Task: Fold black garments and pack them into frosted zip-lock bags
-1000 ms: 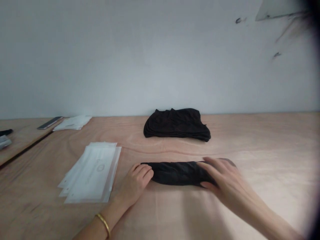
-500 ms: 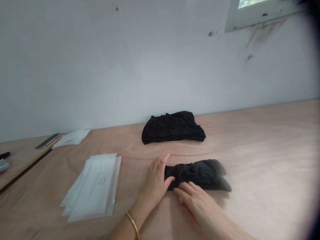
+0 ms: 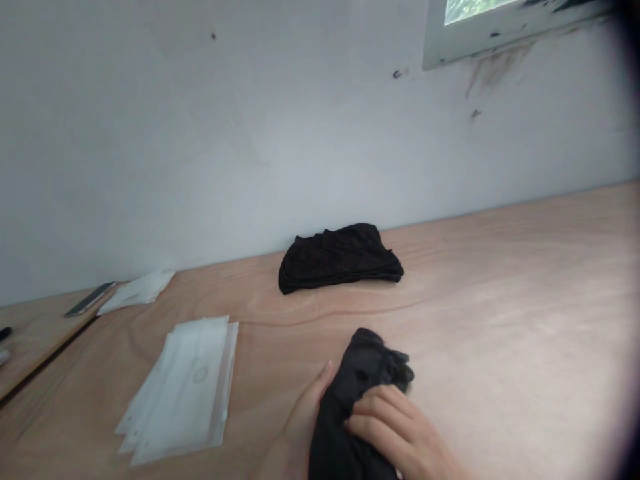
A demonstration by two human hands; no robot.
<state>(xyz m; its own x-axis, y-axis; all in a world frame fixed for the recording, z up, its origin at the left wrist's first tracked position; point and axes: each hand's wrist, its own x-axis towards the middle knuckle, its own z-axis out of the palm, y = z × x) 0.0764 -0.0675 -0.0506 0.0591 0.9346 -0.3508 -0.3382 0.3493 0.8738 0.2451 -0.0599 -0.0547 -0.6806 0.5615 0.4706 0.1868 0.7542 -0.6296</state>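
Observation:
A folded black cloth garment [image 3: 367, 360], its exact kind unclear, is held upright and tilted near the bottom of the head view. My left hand [image 3: 305, 417] grips its left side, thumb along the edge and the other fingers hidden behind the fabric. On the front of the cloth, my right hand [image 3: 395, 427] has its fingers curled and pinching the material. Farther back, against the wall, lies a stack of similar black cloth pieces [image 3: 340, 259]. To the left of my hands, several translucent plastic bags [image 3: 183, 390] lie overlapped in a fanned pile.
The wooden table [image 3: 480, 300] runs along a white wall [image 3: 225, 133]. At the far left are white papers or bags [image 3: 137, 292] and a dark flat strip [image 3: 90, 299]. A dark gap [image 3: 50, 363] separates two table boards. A window corner [image 3: 470, 10] shows at top right.
The black cloth lay flat and sideways under both hands; now it is raised off that position, turned more upright and drawn closer to me. The camera view has shifted slightly.

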